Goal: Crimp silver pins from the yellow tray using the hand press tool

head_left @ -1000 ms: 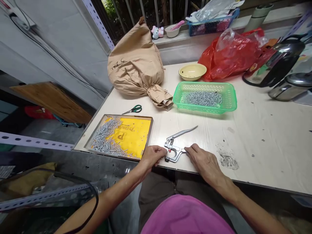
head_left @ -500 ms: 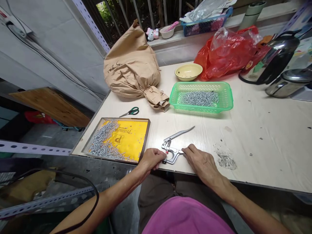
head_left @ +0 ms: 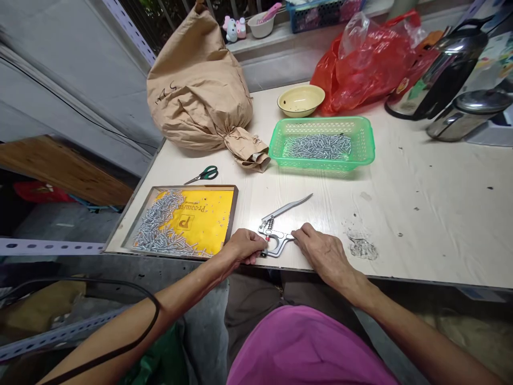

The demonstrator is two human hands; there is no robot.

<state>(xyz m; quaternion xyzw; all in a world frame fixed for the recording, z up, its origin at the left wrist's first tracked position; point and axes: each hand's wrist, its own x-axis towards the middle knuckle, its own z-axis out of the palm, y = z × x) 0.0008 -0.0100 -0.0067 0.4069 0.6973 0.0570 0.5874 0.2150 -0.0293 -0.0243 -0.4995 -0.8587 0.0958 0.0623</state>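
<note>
Steadily brace the pliers (head_left: 282,244), right hand (head_left: 323,254) grasping their lower handle (head_left: 292,236). Left hand (head_left: 245,246), pinched at their head (head_left: 263,231), contents unclear, should align squarely.

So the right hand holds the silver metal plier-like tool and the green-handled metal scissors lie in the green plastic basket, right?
No, the head view shows the green-handled scissors on the pale wood-grained table near the shallow yellow-bottomed tray, not in the basket. The right hand does hold the tool.
</note>
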